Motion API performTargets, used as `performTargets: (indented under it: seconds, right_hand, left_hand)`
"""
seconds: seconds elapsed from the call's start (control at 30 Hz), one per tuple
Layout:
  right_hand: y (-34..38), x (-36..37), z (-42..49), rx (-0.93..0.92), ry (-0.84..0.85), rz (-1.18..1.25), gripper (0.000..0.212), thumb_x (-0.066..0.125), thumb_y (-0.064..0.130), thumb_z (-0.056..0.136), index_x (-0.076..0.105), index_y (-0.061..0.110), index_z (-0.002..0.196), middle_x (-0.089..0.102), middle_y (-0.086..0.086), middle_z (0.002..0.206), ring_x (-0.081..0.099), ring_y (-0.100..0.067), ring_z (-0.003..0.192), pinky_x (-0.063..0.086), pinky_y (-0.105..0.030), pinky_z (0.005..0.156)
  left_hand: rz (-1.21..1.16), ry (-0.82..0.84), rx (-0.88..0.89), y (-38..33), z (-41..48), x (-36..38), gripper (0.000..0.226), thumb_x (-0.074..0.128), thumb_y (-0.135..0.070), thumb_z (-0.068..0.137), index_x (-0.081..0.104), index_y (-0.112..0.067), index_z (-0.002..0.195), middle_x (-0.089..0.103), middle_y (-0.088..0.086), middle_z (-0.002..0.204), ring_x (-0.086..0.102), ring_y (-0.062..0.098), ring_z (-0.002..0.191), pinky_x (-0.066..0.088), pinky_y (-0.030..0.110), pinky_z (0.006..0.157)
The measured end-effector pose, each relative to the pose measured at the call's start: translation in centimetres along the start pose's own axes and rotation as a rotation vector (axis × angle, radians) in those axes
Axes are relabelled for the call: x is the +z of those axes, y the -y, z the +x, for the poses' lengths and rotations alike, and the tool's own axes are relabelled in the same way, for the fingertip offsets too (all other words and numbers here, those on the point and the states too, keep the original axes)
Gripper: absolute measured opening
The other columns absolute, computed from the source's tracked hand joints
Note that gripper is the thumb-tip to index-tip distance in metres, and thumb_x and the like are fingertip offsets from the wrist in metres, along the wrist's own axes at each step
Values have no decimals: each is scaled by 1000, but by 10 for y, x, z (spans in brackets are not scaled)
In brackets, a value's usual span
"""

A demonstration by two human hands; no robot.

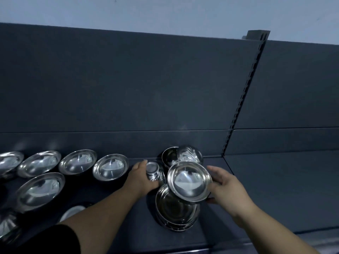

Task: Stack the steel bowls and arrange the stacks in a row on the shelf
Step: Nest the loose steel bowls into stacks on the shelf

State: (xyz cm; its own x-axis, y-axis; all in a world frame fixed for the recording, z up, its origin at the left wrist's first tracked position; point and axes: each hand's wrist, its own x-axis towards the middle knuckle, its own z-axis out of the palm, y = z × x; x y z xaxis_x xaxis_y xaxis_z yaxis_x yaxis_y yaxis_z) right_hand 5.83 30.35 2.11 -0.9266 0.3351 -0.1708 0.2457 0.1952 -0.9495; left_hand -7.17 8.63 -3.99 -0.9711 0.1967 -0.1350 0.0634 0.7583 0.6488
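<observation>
My right hand point(226, 187) grips the rim of a shiny steel bowl point(189, 181), held tilted above a stack of wider steel bowls point(174, 211) on the dark shelf point(275, 189). My left hand point(140, 177) is wrapped around a small upturned ribbed steel bowl point(154, 172) just left of it. Behind them stand two more bowls, one open point(169, 155) and one patterned point(190, 153). A row of steel bowls runs along the back at the left point(111, 169), point(78, 162), point(39, 164), with another bowl point(39, 191) in front.
The shelf's dark back panel point(128, 88) rises right behind the bowls, with a slotted upright point(244, 92) at the right. More bowls sit at the far left edge point(10, 162) and lower left point(8, 226). Bare shelf surface extends to the right of the upright.
</observation>
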Motion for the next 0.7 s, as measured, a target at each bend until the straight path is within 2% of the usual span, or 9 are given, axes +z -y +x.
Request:
performTargets:
  seconds: [0.07, 0.2, 0.37, 0.5, 0.57, 0.7]
  right_hand:
    - [-2, 2, 0, 0, -3, -6, 33, 65, 12, 84, 63, 40, 102, 70, 15, 111, 70, -11, 97, 59, -45, 85]
    - [0, 4, -2, 7, 1, -3, 38, 63, 7, 87, 61, 35, 114, 70, 13, 112, 70, -10, 97, 58, -45, 87]
    - [3, 4, -4, 22, 7, -12, 41, 60, 5, 88, 60, 29, 121, 68, 14, 115, 72, -10, 88, 60, -42, 81]
    - [4, 4, -5, 33, 9, 0, 42, 56, -1, 89, 60, 24, 122, 68, 10, 117, 73, -13, 84, 62, -42, 75]
    - [5, 4, -6, 39, 5, 7, 40, 55, -2, 90, 60, 24, 119, 68, 9, 115, 73, -15, 82, 62, -40, 72]
    - [9, 4, -12, 29, 0, -3, 35, 55, -2, 90, 64, 25, 110, 74, 7, 98, 73, -23, 83, 62, -45, 72]
  left_hand:
    - [2, 6, -1, 3, 6, 4, 116, 85, -43, 64, 17, -10, 153, 21, 15, 157, 24, 26, 145, 21, 30, 117]
    - [47, 47, -10, 11, 14, 9, 127, 88, -38, 60, 7, -13, 154, 17, 15, 158, 22, 27, 146, 22, 34, 119]
    - [71, -22, 2, 15, 13, 9, 124, 90, -41, 52, 20, -11, 150, 32, 16, 150, 38, 28, 136, 33, 36, 113]
    - [42, -69, 8, 16, 10, 10, 113, 87, -34, 53, 27, -11, 146, 40, 14, 144, 48, 26, 126, 41, 34, 107]
    - [17, -80, 12, 14, 7, 9, 111, 86, -38, 51, 30, -12, 144, 45, 12, 140, 51, 25, 122, 43, 33, 104]
    - [-40, -87, -5, 4, 0, -3, 116, 86, -51, 44, 32, -14, 140, 48, 10, 136, 50, 25, 122, 42, 35, 103]
